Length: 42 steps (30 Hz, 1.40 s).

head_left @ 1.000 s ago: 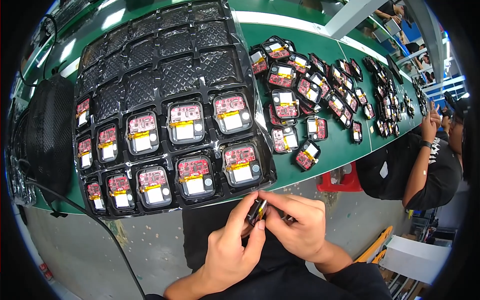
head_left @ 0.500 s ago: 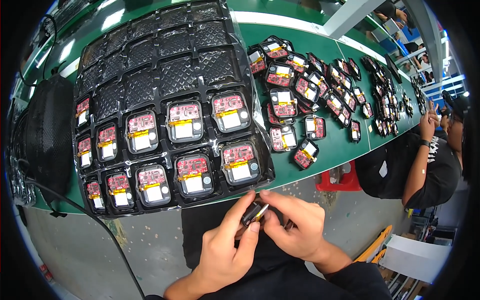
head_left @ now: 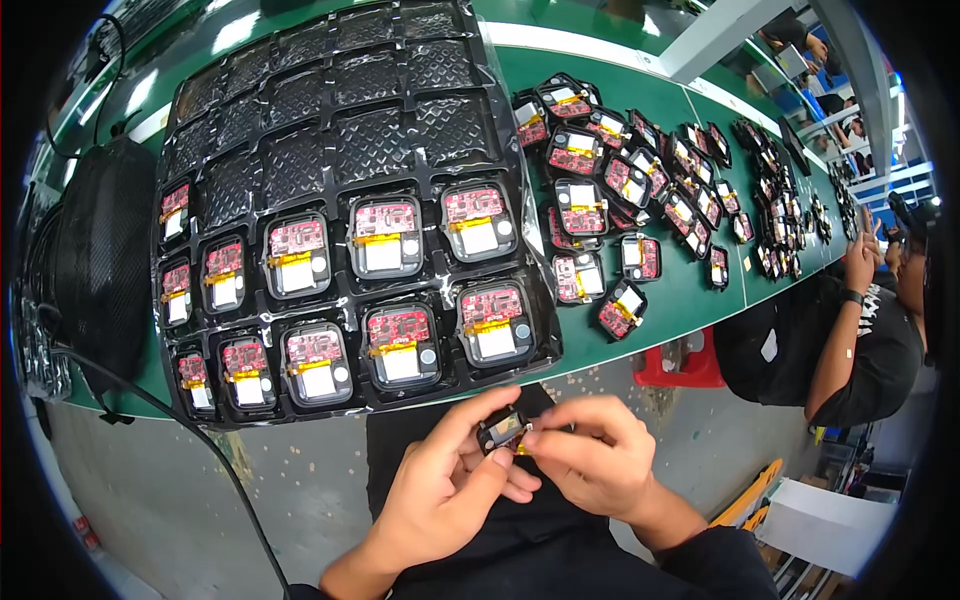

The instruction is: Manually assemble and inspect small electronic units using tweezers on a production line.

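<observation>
A small black device housing point(head_left: 503, 430) is held just off the front edge of the table, its open inner side showing. My left hand point(head_left: 435, 495) is closed round it, with the thumb along the lower edge. My right hand point(head_left: 605, 460) pinches at the housing's right end, by a yellow strip point(head_left: 521, 449); the fingertips hide exactly what they grip. Behind my hands, a black plastic tray point(head_left: 370, 143) carries two full rows and one partly filled row spot of similar housings point(head_left: 497, 325) with red circuit boards, white blocks and yellow tape.
Many more housings point(head_left: 582, 207) lie heaped on the green table point(head_left: 590, 350) to the right of the tray. A black mesh bag point(head_left: 105, 250) and a cable point(head_left: 225, 460) are at the left. Far right, another person point(head_left: 850, 340) sits near a red stool point(head_left: 680, 365).
The housing has turned from edge-on so that its inside shows. My right fingers have shifted to a pinch at its right end. The whole view has moved slightly.
</observation>
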Each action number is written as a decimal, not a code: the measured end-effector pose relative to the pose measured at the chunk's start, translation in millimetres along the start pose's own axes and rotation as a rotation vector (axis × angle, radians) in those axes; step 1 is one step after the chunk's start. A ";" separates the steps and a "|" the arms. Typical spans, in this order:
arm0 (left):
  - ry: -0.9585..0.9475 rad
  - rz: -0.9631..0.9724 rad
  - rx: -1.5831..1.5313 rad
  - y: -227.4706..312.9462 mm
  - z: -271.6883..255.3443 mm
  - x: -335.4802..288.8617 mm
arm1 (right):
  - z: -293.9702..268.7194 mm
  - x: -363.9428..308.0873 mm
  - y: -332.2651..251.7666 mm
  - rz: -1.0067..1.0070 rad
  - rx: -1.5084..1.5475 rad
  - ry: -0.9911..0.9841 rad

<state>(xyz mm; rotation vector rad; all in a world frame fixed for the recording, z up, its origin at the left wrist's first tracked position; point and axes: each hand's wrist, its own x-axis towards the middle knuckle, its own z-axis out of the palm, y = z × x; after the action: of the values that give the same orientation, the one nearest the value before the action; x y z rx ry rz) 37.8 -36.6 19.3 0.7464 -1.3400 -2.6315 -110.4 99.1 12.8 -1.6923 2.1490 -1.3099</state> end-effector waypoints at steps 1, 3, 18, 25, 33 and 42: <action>0.005 0.001 0.001 1.6 0.0 -0.9 | -2.0 0.0 0.0 -0.002 0.004 -0.001; -0.012 -0.034 -0.159 4.2 -0.2 -2.1 | -8.7 2.3 -4.7 -0.122 -0.040 -0.088; 0.041 -0.019 0.255 11.0 -2.9 -16.0 | -55.3 14.9 -17.2 0.116 0.292 -0.592; 0.038 0.082 0.458 12.1 -2.1 -12.9 | -61.4 26.3 -21.3 0.178 -0.008 -0.488; 0.152 0.183 0.614 8.0 3.0 -11.6 | -61.2 26.8 -23.5 0.094 -0.047 -0.433; 0.147 0.379 0.813 1.6 4.8 -5.5 | -54.9 30.8 -44.6 0.023 -0.391 -0.411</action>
<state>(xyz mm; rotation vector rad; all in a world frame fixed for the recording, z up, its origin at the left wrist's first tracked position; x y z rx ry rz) 40.3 -32.3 25.1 0.6364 -2.2448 -1.6695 -119.4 103.3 89.3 -1.8540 2.2489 -0.4863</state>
